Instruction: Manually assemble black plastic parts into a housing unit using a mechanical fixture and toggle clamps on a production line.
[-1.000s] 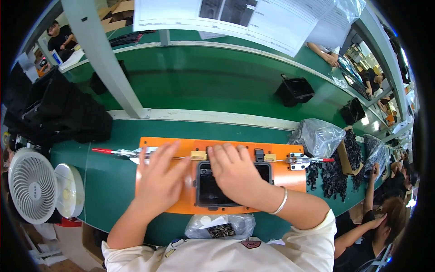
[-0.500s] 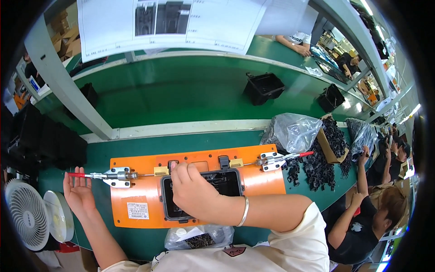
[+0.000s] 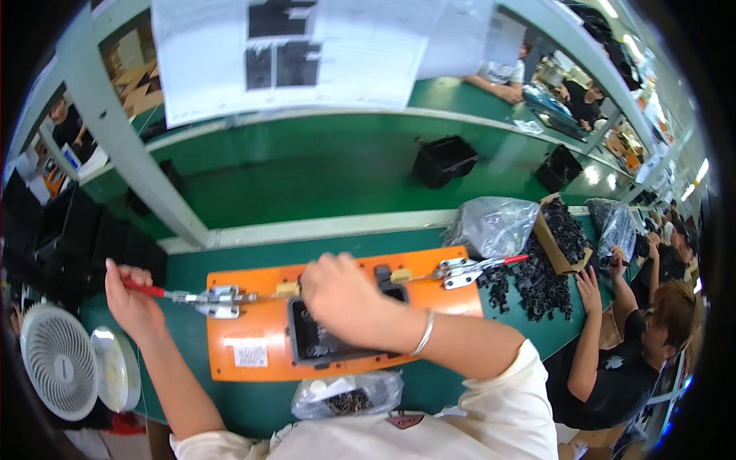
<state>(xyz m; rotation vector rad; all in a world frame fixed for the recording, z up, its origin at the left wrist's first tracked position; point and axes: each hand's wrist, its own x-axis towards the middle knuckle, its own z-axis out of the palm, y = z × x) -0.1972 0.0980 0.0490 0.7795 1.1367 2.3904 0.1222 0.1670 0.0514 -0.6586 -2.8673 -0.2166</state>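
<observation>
Fixture plate (image 3: 253,360): orange, smooth, matt plastic look. Black part (image 3: 322,345) seated in it: matt plastic. Left clamp (image 3: 218,300): bright bare metal, handle sleeve red and glossy, under the left hand (image 3: 130,299). Right clamp (image 3: 460,271): same metal, same red sleeve. Right hand (image 3: 341,295): shiny metal bangle at the wrist. Counter (image 3: 192,268): green, smooth, slight sheen. Bag (image 3: 345,395): clear, crinkled glossy film. Fan (image 3: 57,360): white plastic grille.

Single head view, looking steeply down, close over orange fixture (image 3: 337,322), fisheye-bent edges.
</observation>
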